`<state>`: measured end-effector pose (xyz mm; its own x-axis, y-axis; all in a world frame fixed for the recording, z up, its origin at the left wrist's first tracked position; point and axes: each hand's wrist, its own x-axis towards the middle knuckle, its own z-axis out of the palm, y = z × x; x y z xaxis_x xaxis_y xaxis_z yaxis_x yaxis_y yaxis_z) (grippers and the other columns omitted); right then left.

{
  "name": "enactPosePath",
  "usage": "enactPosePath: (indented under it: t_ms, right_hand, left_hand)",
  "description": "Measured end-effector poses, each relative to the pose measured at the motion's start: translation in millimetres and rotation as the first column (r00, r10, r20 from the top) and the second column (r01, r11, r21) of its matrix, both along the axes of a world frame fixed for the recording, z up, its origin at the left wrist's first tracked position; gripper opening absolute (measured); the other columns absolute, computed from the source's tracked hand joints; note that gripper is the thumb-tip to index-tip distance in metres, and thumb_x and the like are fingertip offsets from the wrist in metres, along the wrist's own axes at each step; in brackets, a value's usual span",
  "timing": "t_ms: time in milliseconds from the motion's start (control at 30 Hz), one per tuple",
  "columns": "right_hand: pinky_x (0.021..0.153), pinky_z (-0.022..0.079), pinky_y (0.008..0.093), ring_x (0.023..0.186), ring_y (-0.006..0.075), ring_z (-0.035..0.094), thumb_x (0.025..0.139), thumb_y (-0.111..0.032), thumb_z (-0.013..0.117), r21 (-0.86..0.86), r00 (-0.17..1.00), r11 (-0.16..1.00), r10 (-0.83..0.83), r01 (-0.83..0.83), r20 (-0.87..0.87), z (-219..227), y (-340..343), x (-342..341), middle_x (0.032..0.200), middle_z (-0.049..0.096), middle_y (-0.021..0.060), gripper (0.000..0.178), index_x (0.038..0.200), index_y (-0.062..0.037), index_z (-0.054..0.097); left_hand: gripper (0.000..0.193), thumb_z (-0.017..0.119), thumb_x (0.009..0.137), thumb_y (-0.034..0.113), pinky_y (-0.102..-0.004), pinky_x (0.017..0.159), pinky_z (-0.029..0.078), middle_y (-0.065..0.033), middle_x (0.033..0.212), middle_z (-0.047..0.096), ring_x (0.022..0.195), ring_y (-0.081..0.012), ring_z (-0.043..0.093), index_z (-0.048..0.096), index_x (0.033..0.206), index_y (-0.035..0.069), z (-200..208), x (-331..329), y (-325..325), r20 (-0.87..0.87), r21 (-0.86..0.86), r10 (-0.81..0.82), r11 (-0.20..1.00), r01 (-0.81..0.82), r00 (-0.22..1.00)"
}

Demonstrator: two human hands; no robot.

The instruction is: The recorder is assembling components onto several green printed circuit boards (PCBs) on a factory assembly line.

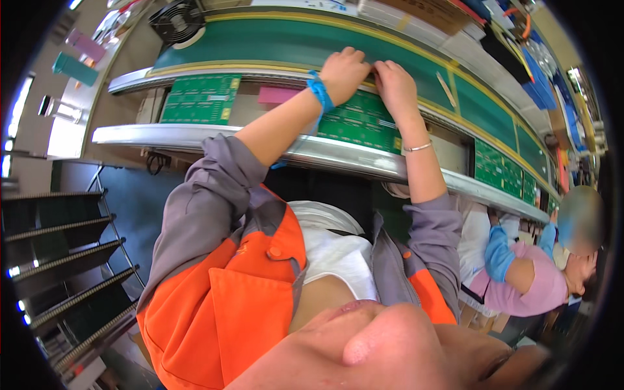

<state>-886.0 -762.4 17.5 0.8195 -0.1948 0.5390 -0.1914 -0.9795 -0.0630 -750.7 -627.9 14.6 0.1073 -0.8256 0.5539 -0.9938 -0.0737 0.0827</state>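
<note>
Both my hands are close together over the far edge of a green circuit board (359, 123), which lies between two metal rails in front of me. My left hand (346, 73), with a blue wrist strap (319, 93) on its wrist, has its fingers curled downward. Beside it my right hand (395, 84) is bent with thumb and fingers drawn together, its tips almost meeting the left hand. Whatever the fingers hold is too small or hidden to make out. Left of my left forearm a pink piece (278, 95) and another green circuit board (200, 99) lie between the rails.
The near metal rail (260, 141) runs across in front of me. Behind the boards stretches a green belt (260, 43), with a black fan (177, 23) at its left end. More circuit boards (497, 168) and a seated co-worker (526, 276) are at right; a slotted rack (62, 263) stands left.
</note>
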Motion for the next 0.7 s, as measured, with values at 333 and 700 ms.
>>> enactPosePath:
  t_ms: [333,700]
  right_hand:
    - [0.077,0.057,0.0437,0.092,0.0339,0.07,0.091,-0.007,0.068,0.3,0.992,0.954,-0.024,-0.015,0.124,1.6,0.3,-0.2,0.098,0.071,0.0099,0.018,0.108,-0.0119,0.068]
    - [0.081,0.057,0.0295,0.085,0.017,0.073,0.092,-0.005,0.073,0.682,0.992,0.721,0.101,-0.121,0.069,13.7,-2.5,-10.6,0.094,0.078,0.0075,0.016,0.108,-0.0044,0.075]
  left_hand:
    - [0.023,0.063,0.081,-0.002,-0.0454,0.083,0.057,-0.0134,0.102,0.062,0.104,-0.0355,0.064,0.066,0.103,0.005,-11.7,-2.8,-11.9,-0.128,-0.095,-0.029,0.995,0.017,0.991]
    - [0.013,0.066,0.093,0.006,-0.0459,0.082,0.055,-0.0134,0.1,0.066,0.095,-0.038,0.066,0.071,0.105,0.007,-24.3,16.2,-10.3,-0.35,-0.176,-0.103,0.983,0.043,0.931]
